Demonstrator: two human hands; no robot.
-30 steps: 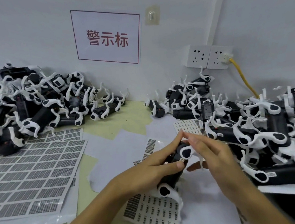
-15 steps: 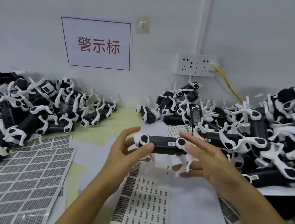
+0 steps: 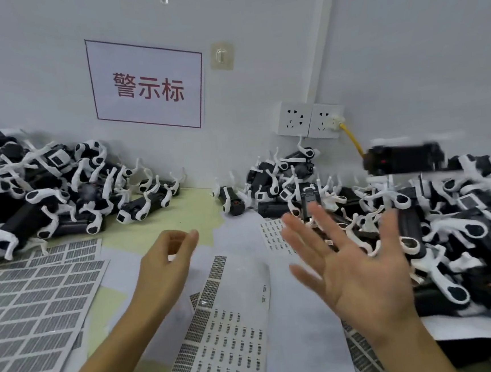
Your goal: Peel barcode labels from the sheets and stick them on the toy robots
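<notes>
Toy robot (image 3: 402, 158) blurred, airborne above right pile (image 3: 449, 227). Your right hand (image 3: 361, 273) splayed, grip released; left hand (image 3: 167, 258) loosely curled, holding nothing. Next: peel label cleanly from curled sheet (image 3: 222, 336) on desk (image 3: 199, 213), lifting by corner.

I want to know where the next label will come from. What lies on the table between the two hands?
In the head view, a curled label sheet lies between the left hand and the right hand, on white backing paper.
</notes>
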